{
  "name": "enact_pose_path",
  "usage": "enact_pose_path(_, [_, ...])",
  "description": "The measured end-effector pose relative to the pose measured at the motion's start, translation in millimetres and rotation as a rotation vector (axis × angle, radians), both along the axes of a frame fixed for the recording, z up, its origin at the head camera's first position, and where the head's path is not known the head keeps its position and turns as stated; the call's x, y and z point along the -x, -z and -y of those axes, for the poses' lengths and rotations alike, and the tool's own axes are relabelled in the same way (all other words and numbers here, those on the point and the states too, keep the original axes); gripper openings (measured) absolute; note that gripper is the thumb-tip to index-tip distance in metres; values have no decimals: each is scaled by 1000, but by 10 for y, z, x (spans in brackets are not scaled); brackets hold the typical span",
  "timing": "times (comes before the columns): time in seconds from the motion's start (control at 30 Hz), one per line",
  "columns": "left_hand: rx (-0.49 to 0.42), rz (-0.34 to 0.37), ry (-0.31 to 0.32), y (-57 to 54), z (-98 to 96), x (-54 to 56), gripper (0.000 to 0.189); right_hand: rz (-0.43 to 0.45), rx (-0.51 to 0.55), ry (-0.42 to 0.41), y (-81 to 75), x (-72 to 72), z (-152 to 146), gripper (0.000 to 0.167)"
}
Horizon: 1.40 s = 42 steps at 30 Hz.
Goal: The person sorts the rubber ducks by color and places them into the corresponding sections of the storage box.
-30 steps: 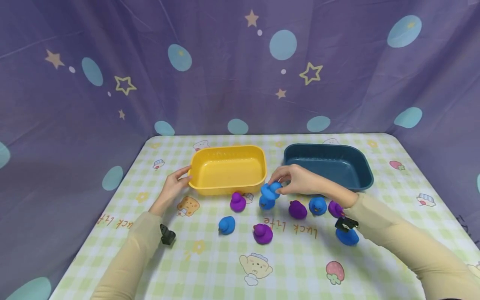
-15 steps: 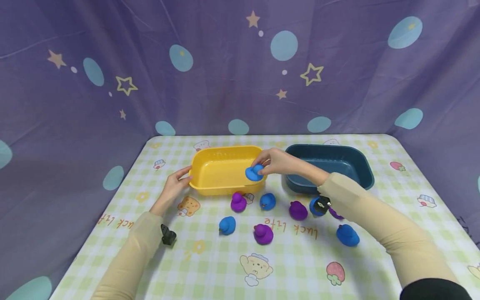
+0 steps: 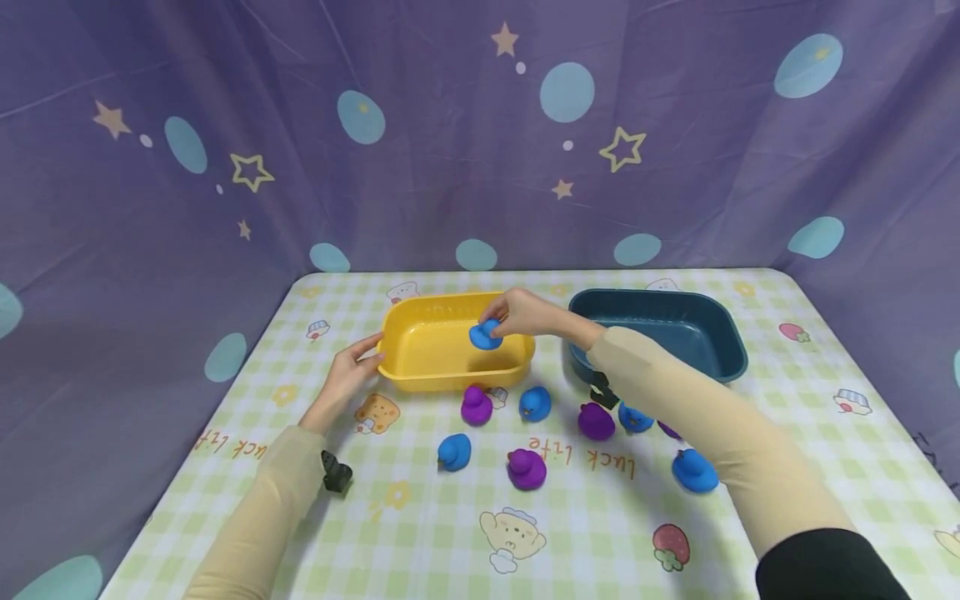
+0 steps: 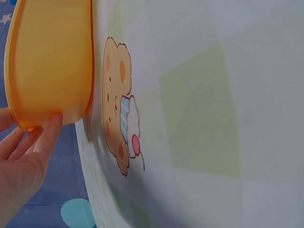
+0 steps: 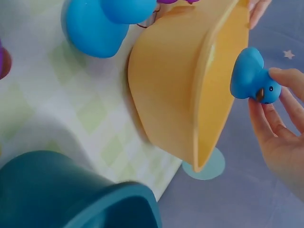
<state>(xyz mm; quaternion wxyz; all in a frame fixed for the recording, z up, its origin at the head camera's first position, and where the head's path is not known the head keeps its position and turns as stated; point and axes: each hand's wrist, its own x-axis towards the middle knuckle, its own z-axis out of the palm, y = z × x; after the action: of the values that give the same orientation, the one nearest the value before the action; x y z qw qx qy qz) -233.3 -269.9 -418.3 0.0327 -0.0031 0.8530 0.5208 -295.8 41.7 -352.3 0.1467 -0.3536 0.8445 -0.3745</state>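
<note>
My right hand (image 3: pixel 527 313) pinches a blue rubber duck (image 3: pixel 483 336) over the yellow basin (image 3: pixel 450 382). The right wrist view has this duck (image 5: pixel 248 76) between thumb and fingertips, its head toward the palm, beyond the basin's rim. At the basin's left end, my left hand (image 3: pixel 348 372) grips the rim. Seen from the left wrist, its fingers (image 4: pixel 50 135) press the outer wall just below that rim. In front of the basin sit a purple duck (image 3: pixel 476 406), a blue duck (image 3: pixel 535 404), another blue duck (image 3: pixel 453 452) and a purple one (image 3: pixel 527 469).
A dark teal basin (image 3: pixel 660 377) stands to the right, partly behind my right forearm. More ducks lie before it: one purple (image 3: pixel 596 422), one blue (image 3: pixel 635 417), another blue (image 3: pixel 695 471) and a purple one mostly hidden by the sleeve. A checked cloth (image 3: pixel 585 533) covers the table.
My right hand has lifted the blue duck from above another blue duck and carried it left over the yellow basin. The left hand has stayed at the rim.
</note>
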Motion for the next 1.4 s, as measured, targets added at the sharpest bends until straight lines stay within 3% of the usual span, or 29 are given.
enact_pose_path(0.2, [9,-1,-3,1,3,-4,48,20,-56,51,66,108,187,24])
enact_pose_path(0.43, [-17,8,-3,13,1,0,48,15,-36,95,211,199,377,24])
enact_pose_path(0.67, [-20,7,-7,24,1,5,48,44,-47,109,315,177,549,23])
enact_pose_path(0.93, [-11,5,-14,15,-1,7,48,1,-43,113,451,176,694,21])
enact_pose_path(1.4, [0,11,-18,39,14,8,48,-13,-88,114,582,141,744,21])
